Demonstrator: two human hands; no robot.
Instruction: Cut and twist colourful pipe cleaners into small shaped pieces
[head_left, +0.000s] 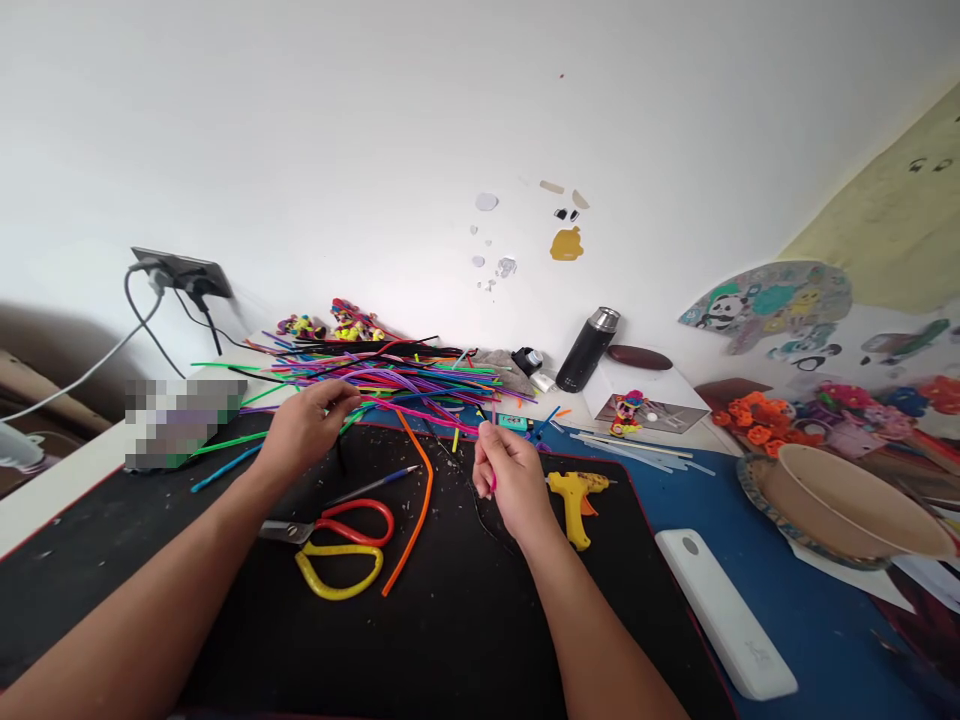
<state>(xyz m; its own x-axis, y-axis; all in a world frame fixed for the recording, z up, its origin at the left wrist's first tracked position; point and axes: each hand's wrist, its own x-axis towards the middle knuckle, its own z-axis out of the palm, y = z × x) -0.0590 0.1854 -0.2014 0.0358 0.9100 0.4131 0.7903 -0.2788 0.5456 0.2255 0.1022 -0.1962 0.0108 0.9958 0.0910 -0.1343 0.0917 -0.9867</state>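
Observation:
A bright pink pipe cleaner [420, 412] stretches between my two hands above the black mat. My left hand [304, 425] is closed in a pinch at its left end; the fingertips partly hide the grip. The fingers of my right hand [511, 472] are closed on the other end, and a bit of pink shows below them. Behind the hands lies a heap of many-coloured pipe cleaners [405, 375]. An orange pipe cleaner [421, 500] lies bent on the mat between my arms. Scissors [341, 560] with red and yellow handles rest near my left forearm, beside a pen [375, 484].
A yellow glue gun [576, 505] lies just right of my right hand. Farther right are a white oblong case [724, 610] and a round bowl [847, 500]. A black flask [589, 350] leans at the back. Clear glue sticks [637, 452] lie near a small figure [628, 412].

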